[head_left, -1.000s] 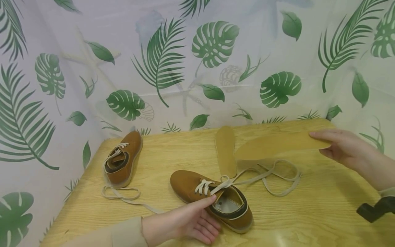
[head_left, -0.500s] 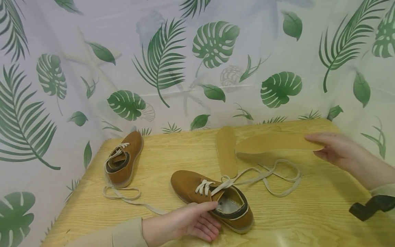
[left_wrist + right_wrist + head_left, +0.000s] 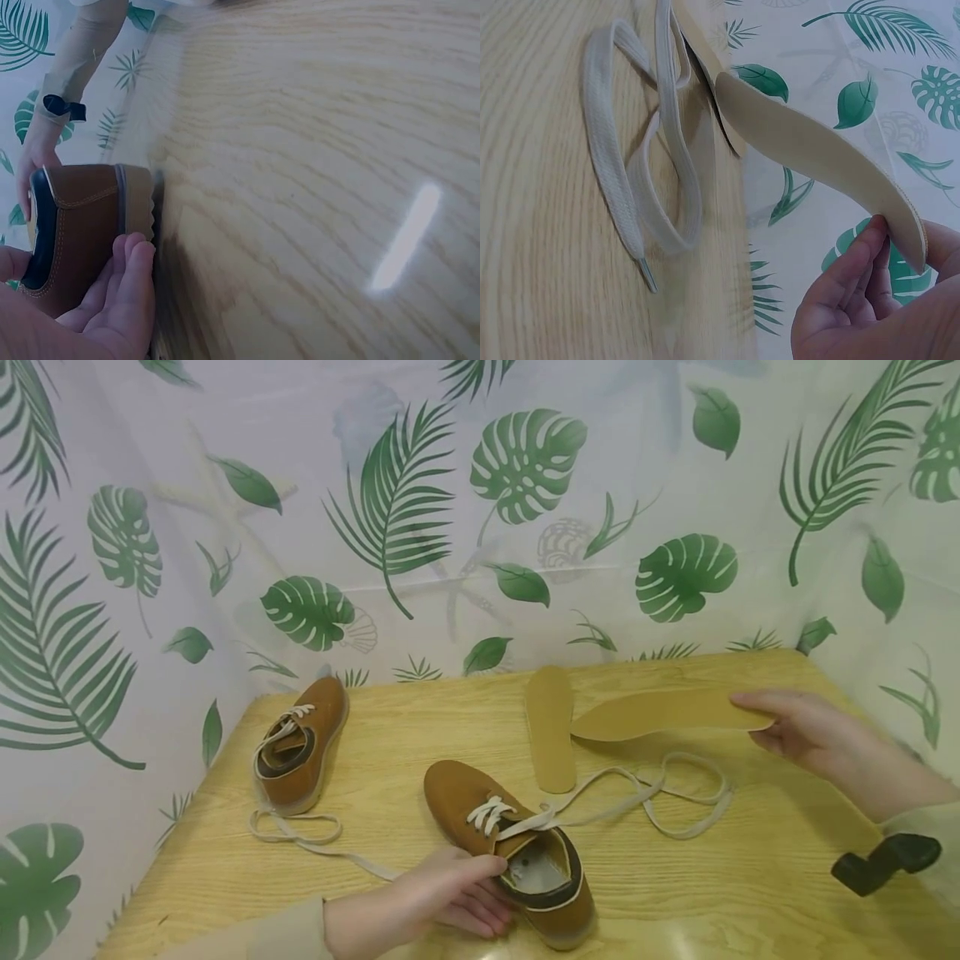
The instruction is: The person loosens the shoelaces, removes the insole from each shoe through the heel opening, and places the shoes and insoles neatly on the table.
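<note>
My left hand (image 3: 442,889) grips the near side of a brown lace-up shoe (image 3: 461,802), thumb over the collar and fingers along the outer side by the sole. The shoe's grey inside shows through its opening, and its toe points to the upper left. At the right, my right hand (image 3: 810,735) pinches one end of a tan insole (image 3: 667,714). In the right wrist view this insole (image 3: 31,225) is not the focus; there the held insole (image 3: 810,146) curves up from the thumb and fingers, pale underside showing. A second insole (image 3: 551,727) lies flat behind the shoe.
Another brown shoe (image 3: 322,718) stands at the back left, its loose lace (image 3: 307,843) trailing toward my left hand. The gripped shoe's long lace (image 3: 697,831) loops across the wooden table (image 3: 712,893). A leaf-print cloth (image 3: 450,527) hangs behind.
The gripped shoe has turned, its heel swinging nearer and to the left, with my left hand moving along. My right hand has shifted slightly left and down with the insole.
</note>
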The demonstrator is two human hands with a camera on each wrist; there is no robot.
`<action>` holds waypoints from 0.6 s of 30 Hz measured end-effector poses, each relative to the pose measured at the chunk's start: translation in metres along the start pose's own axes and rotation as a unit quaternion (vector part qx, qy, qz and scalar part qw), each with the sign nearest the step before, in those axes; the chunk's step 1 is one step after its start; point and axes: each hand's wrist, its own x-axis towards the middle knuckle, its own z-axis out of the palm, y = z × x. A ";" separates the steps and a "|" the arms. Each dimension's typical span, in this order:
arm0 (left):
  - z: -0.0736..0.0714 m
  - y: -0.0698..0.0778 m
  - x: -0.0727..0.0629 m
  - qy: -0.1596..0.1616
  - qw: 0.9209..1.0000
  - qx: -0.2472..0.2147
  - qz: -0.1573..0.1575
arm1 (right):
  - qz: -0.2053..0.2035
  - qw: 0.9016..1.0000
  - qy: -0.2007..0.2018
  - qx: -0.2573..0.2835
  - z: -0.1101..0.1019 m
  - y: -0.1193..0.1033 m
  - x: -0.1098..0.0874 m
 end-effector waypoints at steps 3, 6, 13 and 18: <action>-0.006 -0.001 -0.003 0.013 1.000 0.014 0.005 | 0.005 1.000 0.004 -0.001 0.000 0.001 0.000; -0.013 -0.001 -0.005 0.029 0.999 0.036 0.011 | 0.009 1.000 0.008 -0.006 0.000 0.002 0.001; -0.031 0.001 -0.011 0.069 0.992 0.105 0.016 | 0.011 1.000 -0.003 -0.003 -0.001 0.005 0.000; -0.037 0.002 -0.014 0.090 0.987 0.128 0.021 | 0.018 1.000 0.009 -0.014 -0.003 0.006 0.000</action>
